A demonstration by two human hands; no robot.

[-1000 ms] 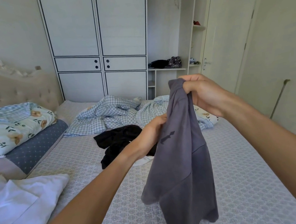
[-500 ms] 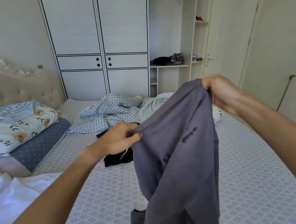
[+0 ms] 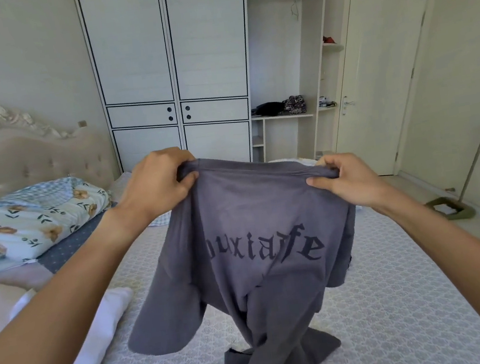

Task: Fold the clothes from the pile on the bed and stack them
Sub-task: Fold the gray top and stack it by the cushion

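Observation:
A grey T-shirt with dark gothic lettering hangs spread out in front of me above the bed. My left hand pinches its top edge at the left shoulder. My right hand pinches the top edge at the right shoulder. The shirt's lower part is twisted and its hem touches the mattress. The shirt hides the pile of clothes behind it.
A white garment lies at the bed's left side. A floral quilt sits by the padded headboard. A white wardrobe with open shelves stands behind the bed. A mop leans at the right wall near the door.
The shirt hung bunched from my raised right hand. My left hand has taken the other shoulder, both hands have moved apart, and the shirt now hangs spread with its lettering showing.

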